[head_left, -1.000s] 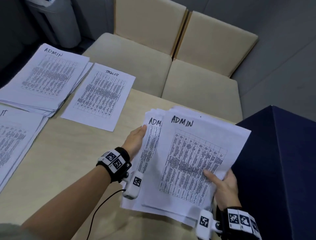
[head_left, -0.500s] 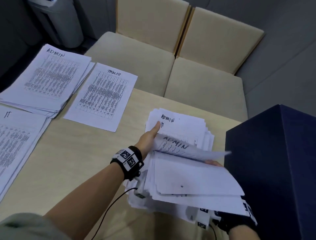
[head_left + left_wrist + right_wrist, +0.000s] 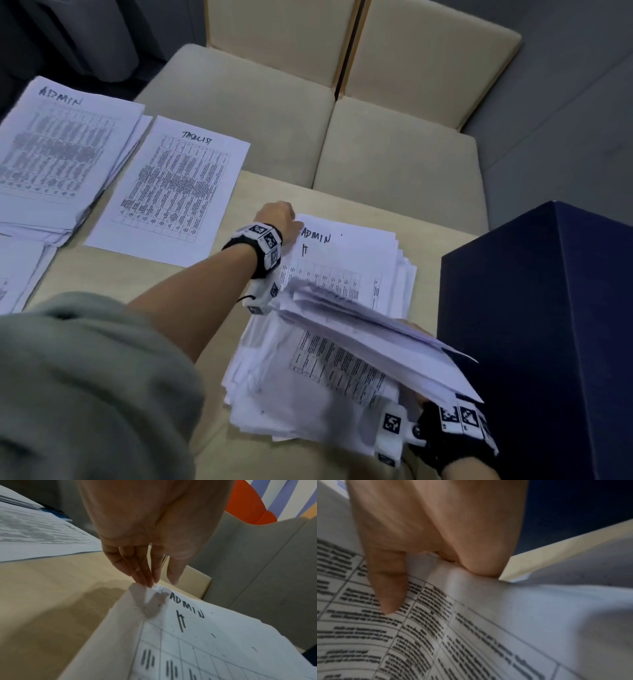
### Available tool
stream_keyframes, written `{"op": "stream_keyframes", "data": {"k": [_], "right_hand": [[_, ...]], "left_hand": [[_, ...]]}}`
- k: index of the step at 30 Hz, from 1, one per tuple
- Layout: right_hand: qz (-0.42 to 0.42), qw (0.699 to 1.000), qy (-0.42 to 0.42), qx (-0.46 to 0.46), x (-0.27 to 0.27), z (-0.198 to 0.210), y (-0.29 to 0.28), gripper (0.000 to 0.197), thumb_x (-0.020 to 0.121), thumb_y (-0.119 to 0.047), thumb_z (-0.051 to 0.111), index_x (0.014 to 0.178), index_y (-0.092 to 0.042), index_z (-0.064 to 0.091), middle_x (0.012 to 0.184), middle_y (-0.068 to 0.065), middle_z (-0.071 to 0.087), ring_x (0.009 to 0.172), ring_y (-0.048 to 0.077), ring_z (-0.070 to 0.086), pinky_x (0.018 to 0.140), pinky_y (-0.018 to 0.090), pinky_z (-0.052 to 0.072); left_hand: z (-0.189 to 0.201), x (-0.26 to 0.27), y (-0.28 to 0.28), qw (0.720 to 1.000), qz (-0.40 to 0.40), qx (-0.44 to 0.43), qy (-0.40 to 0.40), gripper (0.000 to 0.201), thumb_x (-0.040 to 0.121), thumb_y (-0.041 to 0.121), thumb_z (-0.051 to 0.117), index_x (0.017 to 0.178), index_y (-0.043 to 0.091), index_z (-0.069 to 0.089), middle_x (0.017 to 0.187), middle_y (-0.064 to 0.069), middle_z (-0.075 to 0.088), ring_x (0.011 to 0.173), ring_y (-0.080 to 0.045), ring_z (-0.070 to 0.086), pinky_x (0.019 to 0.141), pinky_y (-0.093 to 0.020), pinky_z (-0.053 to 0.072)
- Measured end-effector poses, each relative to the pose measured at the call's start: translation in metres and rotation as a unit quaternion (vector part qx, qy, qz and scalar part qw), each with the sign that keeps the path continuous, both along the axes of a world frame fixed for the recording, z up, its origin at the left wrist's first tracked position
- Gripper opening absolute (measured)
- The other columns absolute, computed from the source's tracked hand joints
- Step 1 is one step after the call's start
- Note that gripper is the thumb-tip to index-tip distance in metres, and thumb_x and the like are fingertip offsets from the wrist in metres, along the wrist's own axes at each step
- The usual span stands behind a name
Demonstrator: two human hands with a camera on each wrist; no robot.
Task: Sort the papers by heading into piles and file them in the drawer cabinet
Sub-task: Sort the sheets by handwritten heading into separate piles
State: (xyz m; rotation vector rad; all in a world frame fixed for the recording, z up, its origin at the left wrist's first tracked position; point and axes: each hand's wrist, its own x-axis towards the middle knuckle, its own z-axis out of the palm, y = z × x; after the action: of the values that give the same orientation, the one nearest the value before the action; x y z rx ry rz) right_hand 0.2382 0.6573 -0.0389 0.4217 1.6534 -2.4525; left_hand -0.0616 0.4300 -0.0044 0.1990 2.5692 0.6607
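Unsorted stack (image 3: 329, 342) sits at tabletop (image 3: 144, 274) right edge, beside navy cabinet (image 3: 548, 342). Right hand (image 3: 436, 534) grips lifted sheets; left hand (image 3: 145, 534), fingers (image 3: 142, 577) straight, touches ADMIN corner. Risk: loose sheets slipping, mixing w/ piles.

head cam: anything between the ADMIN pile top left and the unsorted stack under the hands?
Yes: a single TASKLIST sheet lies flat between the ADMIN pile and the unsorted stack, then bare table. Head view shows it.
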Motion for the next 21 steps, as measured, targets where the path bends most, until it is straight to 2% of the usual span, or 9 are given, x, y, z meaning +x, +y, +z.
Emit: {"op": "stream_keyframes", "data": {"k": [2,4,6,8,10,12,15,17,21], "right_hand": [[-0.036,0.991,-0.083,-0.097,-0.018,0.013,-0.006,0.044,0.070,-0.027,0.083,0.111,-0.012,0.074,0.127,0.011,0.065,0.121,0.023,0.060,0.105,0.031,0.046],[-0.021,0.988,-0.128,-0.088,-0.033,0.016,-0.006,0.062,0.043,-0.029,0.097,0.099,-0.010,0.079,0.128,0.010,0.066,0.114,0.019,0.066,0.101,0.033,0.050],[-0.049,0.966,-0.214,-0.140,-0.040,0.009,-0.005,0.080,0.024,-0.021,0.100,0.101,-0.012,0.080,0.134,0.009,0.063,0.116,0.018,0.064,0.088,0.032,0.056],[-0.076,0.948,-0.268,-0.155,-0.053,0.016,-0.009,0.090,0.017,-0.016,0.099,0.104,-0.015,0.077,0.129,0.006,0.064,0.114,0.018,0.062,0.071,0.030,0.059],[-0.091,0.947,-0.270,-0.151,-0.056,0.030,-0.018,0.082,0.022,-0.019,0.099,0.100,-0.014,0.076,0.115,0.003,0.069,0.105,0.020,0.066,0.063,0.030,0.059],[-0.109,0.957,-0.242,-0.118,-0.057,0.038,-0.025,0.056,0.046,-0.020,0.092,0.098,-0.010,0.076,0.109,0.008,0.073,0.097,0.025,0.071,0.066,0.032,0.058],[-0.112,0.954,-0.244,-0.132,-0.058,0.042,-0.028,0.062,0.034,-0.016,0.091,0.093,-0.005,0.079,0.118,0.015,0.071,0.097,0.024,0.073,0.076,0.034,0.056],[-0.093,0.962,-0.245,-0.079,-0.059,0.041,-0.024,0.064,0.028,-0.027,0.094,0.088,-0.008,0.081,0.113,0.015,0.073,0.094,0.025,0.072,0.077,0.039,0.054],[-0.070,0.960,-0.269,0.038,-0.051,0.046,-0.024,0.037,0.078,-0.035,0.076,0.111,-0.018,0.076,0.116,0.014,0.072,0.096,0.028,0.070,0.074,0.039,0.056]], "left_hand": [[-0.001,-0.005,0.007,0.999,-0.025,-0.028,0.001,0.035,0.087,0.036,0.069,0.109,0.009,0.064,0.111,-0.012,0.067,0.102,-0.031,0.063,0.086,-0.034,0.053],[-0.003,-0.009,0.013,0.998,-0.054,-0.044,0.004,0.037,0.083,0.038,0.074,0.106,0.010,0.063,0.110,-0.011,0.066,0.101,-0.031,0.062,0.085,-0.034,0.053],[-0.004,-0.011,0.015,0.996,-0.070,-0.059,0.015,0.035,0.081,0.038,0.076,0.101,0.012,0.063,0.106,-0.010,0.065,0.099,-0.030,0.062,0.083,-0.034,0.052],[-0.004,-0.013,0.016,0.993,-0.082,-0.069,0.040,0.027,0.081,0.036,0.077,0.088,0.014,0.063,0.097,-0.009,0.066,0.092,-0.029,0.063,0.074,-0.032,0.051],[-0.005,-0.013,0.016,0.990,-0.103,-0.062,0.071,0.025,0.084,0.032,0.075,0.072,0.018,0.058,0.085,-0.006,0.066,0.085,-0.028,0.063,0.065,-0.029,0.044],[-0.005,-0.011,0.015,0.987,-0.122,-0.050,0.090,0.027,0.088,0.029,0.070,0.068,0.019,0.055,0.078,-0.003,0.062,0.082,-0.029,0.063,0.062,-0.027,0.041],[0.003,-0.011,0.012,0.983,-0.128,-0.034,0.125,0.024,0.095,0.030,0.059,0.075,0.018,0.063,0.080,-0.006,0.063,0.082,-0.031,0.062,0.063,-0.028,0.040],[0.014,-0.011,0.008,0.983,-0.111,-0.005,0.149,0.026,0.097,0.031,0.055,0.082,0.016,0.068,0.081,-0.010,0.066,0.080,-0.032,0.062,0.064,-0.029,0.040],[0.040,-0.013,-0.006,0.972,-0.020,0.187,0.139,0.023,0.099,0.025,0.053,0.091,0.013,0.071,0.083,-0.011,0.071,0.075,-0.023,0.062,0.069,-0.031,0.047]]}}
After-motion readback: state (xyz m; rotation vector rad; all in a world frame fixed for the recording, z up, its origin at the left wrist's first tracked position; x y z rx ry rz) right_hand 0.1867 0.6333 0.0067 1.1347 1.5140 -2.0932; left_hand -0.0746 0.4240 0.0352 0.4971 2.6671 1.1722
